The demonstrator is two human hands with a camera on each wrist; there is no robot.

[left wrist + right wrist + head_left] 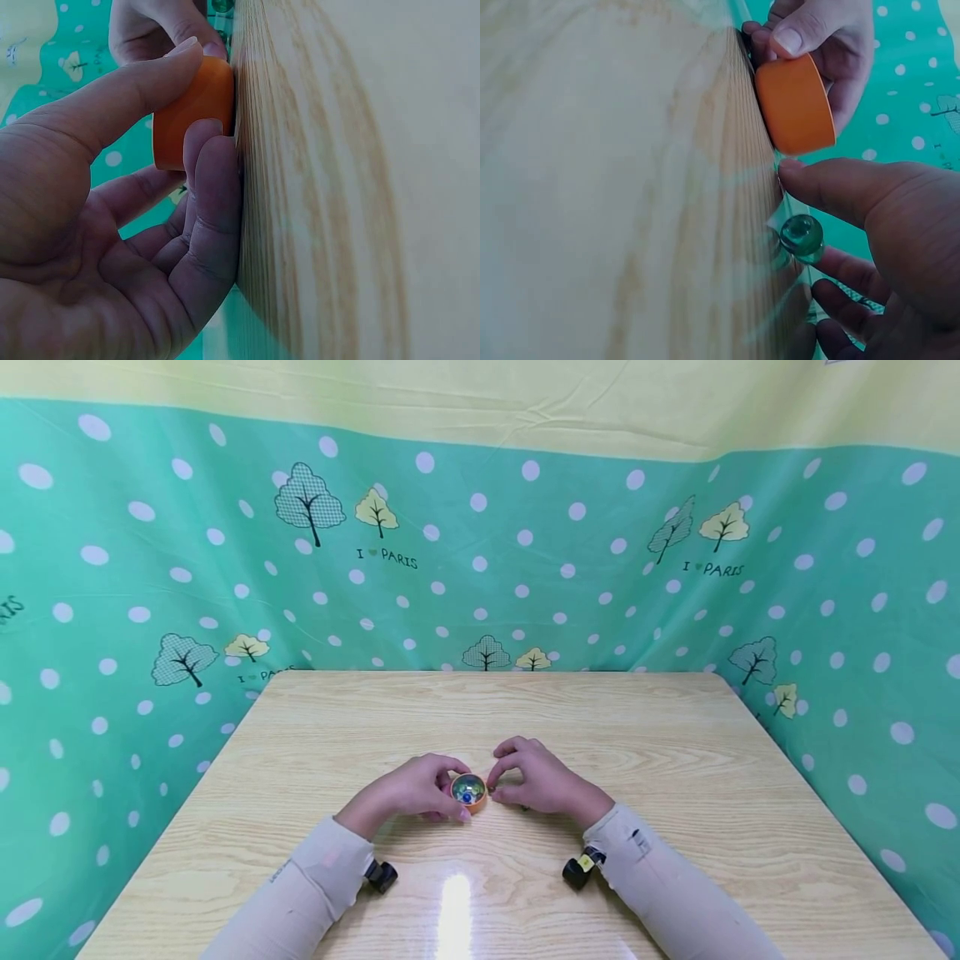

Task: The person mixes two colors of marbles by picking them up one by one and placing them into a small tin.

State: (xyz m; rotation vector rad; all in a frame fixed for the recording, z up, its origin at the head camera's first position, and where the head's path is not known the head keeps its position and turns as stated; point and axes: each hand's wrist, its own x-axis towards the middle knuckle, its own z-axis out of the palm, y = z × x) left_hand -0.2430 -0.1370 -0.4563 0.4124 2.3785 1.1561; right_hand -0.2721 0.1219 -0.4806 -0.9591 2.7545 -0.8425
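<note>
On the table, my left hand (422,787) holds a small orange cup (478,807) between thumb and fingers. Inside it are several glass marbles, one of them blue (468,797). The right wrist view shows the cup's plain orange side (793,105). Just right of the cup, my right hand (542,778) pinches a small dark marble (491,790) between thumb and index finger, close to the rim. That marble is hidden behind the thumb (832,184) in the right wrist view. Green glass marbles (802,236) lie on the table under the right palm.
The wooden table (480,718) has a light grain and a bright reflection near the front. A green dotted curtain (480,560) surrounds its back and sides. Black wrist cameras (382,877) are strapped over both pale sleeves (300,885).
</note>
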